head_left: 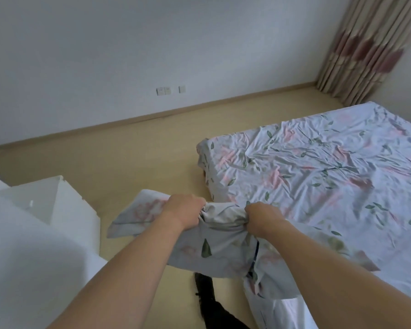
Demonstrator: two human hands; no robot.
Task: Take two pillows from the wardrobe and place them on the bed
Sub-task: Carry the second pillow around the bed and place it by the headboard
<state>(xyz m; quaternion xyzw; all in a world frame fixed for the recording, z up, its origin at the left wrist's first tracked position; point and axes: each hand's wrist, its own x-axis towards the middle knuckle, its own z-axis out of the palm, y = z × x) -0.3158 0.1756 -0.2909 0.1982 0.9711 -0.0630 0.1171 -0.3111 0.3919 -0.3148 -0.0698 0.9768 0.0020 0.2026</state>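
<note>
Both forearms extended forward and down, bare. Left hand (184, 211) fisted, knuckles up, clenched on bunched floral pillow (214, 243). Right hand (262, 218) likewise clamped on same bunched fabric, just beside left. Pillow held in air above floor (133, 157), at near edge of bed (330, 167). Bed covered by wrinkled floral sheet. White wardrobe (33, 233) seen at left; contents not visible.
</note>
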